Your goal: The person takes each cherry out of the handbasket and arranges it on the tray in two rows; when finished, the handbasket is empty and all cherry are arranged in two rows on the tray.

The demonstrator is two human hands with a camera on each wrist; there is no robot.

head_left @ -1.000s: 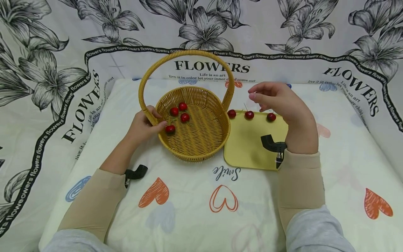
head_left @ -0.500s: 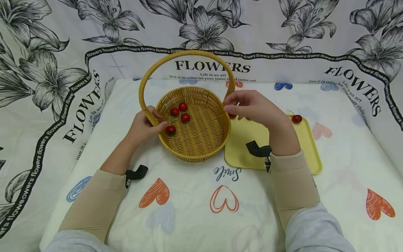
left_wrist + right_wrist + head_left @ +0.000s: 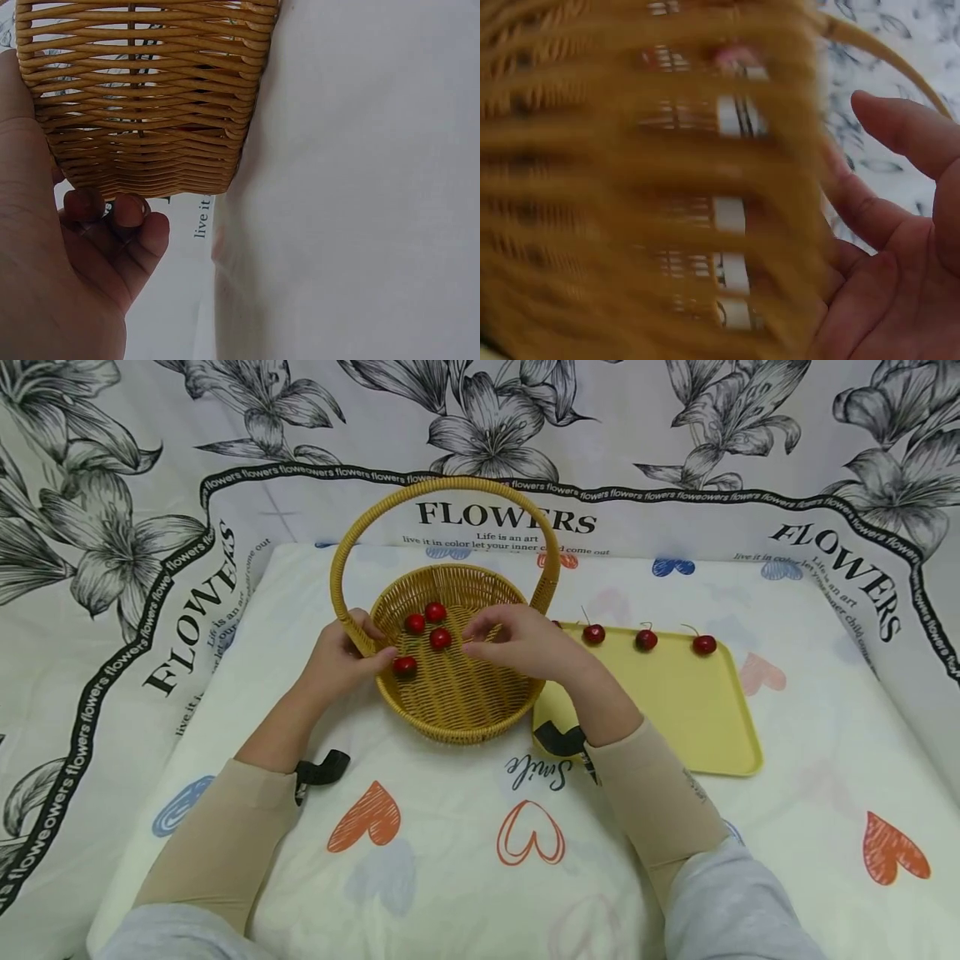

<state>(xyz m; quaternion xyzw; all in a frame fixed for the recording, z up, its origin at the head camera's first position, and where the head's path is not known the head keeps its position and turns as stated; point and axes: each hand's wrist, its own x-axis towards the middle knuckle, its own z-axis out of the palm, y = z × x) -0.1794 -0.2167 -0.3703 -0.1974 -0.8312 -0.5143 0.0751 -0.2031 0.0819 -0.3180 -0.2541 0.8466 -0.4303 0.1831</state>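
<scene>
A round wicker basket [image 3: 480, 693] with a tall arched handle stands in the middle, holding several red cherries [image 3: 440, 639] on its left side. My left hand [image 3: 341, 656] grips the basket's left side at the handle base, thumb over the rim; in the left wrist view the fingers curl outside the weave. My right hand [image 3: 525, 643] is over the basket's right part, its fingertips just right of the cherries. Nothing shows between its thumb and fingers. In the right wrist view the thumb of the right hand [image 3: 892, 247] stands apart, while the basket wall hides some fingertips.
A yellow tray [image 3: 675, 710] lies right of the basket, partly under my right forearm. Several cherries with stems, among them one dark red cherry [image 3: 703, 645], form a row along its far edge. A printed cloth [image 3: 450, 885] covers the surface.
My right hand has swung left from above the tray, past the handle, into the space over the basket, uncovering the tray's cherries. The left hand and basket have kept their place.
</scene>
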